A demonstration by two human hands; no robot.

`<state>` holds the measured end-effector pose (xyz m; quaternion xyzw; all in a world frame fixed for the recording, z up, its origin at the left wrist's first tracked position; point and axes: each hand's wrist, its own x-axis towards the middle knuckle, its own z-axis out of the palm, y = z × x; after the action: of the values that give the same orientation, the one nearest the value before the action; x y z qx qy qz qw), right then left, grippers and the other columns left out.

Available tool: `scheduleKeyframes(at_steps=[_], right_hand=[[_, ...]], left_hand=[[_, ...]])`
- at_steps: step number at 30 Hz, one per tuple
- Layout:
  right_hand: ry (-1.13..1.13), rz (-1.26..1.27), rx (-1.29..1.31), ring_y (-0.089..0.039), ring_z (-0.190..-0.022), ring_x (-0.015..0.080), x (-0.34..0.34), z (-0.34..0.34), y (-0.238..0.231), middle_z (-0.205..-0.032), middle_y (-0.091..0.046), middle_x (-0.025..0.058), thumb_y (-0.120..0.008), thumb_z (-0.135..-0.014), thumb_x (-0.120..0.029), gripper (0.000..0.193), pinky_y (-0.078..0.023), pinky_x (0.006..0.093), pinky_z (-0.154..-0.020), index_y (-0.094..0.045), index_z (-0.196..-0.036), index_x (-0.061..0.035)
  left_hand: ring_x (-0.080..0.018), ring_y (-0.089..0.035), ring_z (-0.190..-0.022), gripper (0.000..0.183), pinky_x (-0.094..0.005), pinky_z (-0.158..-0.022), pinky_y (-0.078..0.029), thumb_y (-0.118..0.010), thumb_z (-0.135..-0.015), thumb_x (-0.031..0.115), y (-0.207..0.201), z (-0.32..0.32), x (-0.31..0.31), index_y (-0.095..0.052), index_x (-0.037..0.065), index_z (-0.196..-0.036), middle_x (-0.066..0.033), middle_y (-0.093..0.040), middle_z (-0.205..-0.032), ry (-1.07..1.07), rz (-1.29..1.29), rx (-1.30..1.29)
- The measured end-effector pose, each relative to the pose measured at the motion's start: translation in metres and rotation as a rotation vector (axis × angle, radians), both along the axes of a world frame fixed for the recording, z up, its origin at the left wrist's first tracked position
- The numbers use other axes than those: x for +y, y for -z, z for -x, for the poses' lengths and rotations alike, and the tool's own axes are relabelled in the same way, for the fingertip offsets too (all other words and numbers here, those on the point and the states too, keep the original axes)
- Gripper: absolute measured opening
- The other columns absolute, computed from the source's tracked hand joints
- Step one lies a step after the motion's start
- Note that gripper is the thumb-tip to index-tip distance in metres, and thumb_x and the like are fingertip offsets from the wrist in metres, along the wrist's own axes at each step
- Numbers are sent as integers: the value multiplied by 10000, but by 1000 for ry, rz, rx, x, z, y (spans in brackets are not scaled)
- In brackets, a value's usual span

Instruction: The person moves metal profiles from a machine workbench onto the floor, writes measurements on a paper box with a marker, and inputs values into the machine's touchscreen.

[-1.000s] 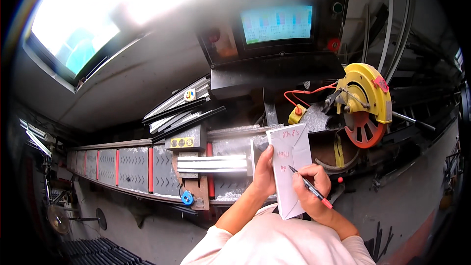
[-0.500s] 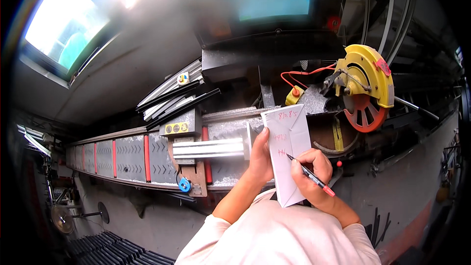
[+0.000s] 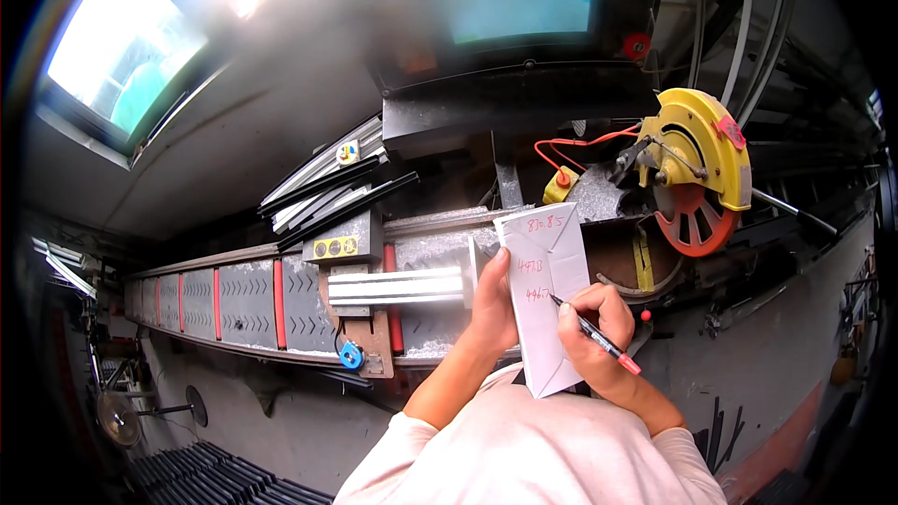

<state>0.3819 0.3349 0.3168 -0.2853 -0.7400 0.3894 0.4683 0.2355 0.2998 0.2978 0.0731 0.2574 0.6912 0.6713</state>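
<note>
My left hand point(image 3: 491, 310) grips the left edge of a long white folded paper pad point(image 3: 541, 355), thumb on its face, fingers hidden behind. Handwriting in red ink runs down the pad in several short lines. Closed around a black marker pen with a red end point(image 3: 606, 344) is my right hand point(image 3: 603, 318). The pen's tip touches the paper at the end of the lowest line. Left of my left hand, silvery metal profiles point(image 3: 398, 287) lie across the saw bench.
A yellow circular saw head point(image 3: 702, 150) with an orange guard point(image 3: 694, 224) stands to the right. The long bench point(image 3: 248, 299) with red stripes stretches left, a blue tape measure point(image 3: 352, 354) at its front edge. Metal strips point(image 3: 327, 192) lie behind it, below a lit screen point(image 3: 524, 0).
The pen has added a stroke or more at the end of the lowest line, its tip shifting slightly right. The pad has moved slightly left; my left hand still holds it.
</note>
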Motion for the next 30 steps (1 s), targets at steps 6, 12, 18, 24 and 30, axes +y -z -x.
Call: scheduleKeyframes(at_steps=[6, 12, 18, 24, 30], right_hand=[[-14, -23, -46, -527, -612, 143, 4, 1, 2, -721, -565, 76, -630, -816, 54, 169, -443, 276, -574, -483, -853, -19], [78, 55, 95, -554, -587, 181, 0, -1, 10, -739, -604, 74, -711, -774, 7, 175, -443, 294, -546, -549, -828, -31], [-56, 80, -22, -558, -666, 125, -5, -3, -5, -795, -605, 79, -706, -837, -21, 186, -462, 257, -617, -542, -924, -14], [-64, -4, -47, -588, -691, 128, -2, 0, -8, -839, -643, 85, -758, -826, -58, 235, -478, 266, -623, -623, -1010, -4], [-140, -92, -6, -600, -688, 198, 0, 4, -14, -827, -643, 107, -728, -838, -49, 180, -479, 299, -625, -642, -988, -1]], left_hand=[[-264, -598, -1140, 717, -407, -977, -481, -481, -951, 574, 12, 6, 2, -434, 12, -1393, -149, -593, -1264, 29, -73, -3], [-256, -593, -1134, 707, -401, -970, -481, -515, -936, 557, 6, 3, 4, -452, 19, -1391, -133, -590, -1268, 11, -27, -45], [-252, -607, -1178, 655, -402, -1034, -463, -428, -989, 527, 26, 7, 2, -471, 16, -1397, -132, -621, -1293, 39, -125, -187], [-255, -602, -1184, 671, -404, -1034, -461, -438, -981, 534, 22, 9, 6, -453, 19, -1411, -136, -609, -1307, -8, -98, -117], [-295, -577, -1188, 710, -436, -1016, -466, -465, -955, 557, 18, 20, 9, -417, 28, -1426, -155, -553, -1343, -33, -112, -80]])
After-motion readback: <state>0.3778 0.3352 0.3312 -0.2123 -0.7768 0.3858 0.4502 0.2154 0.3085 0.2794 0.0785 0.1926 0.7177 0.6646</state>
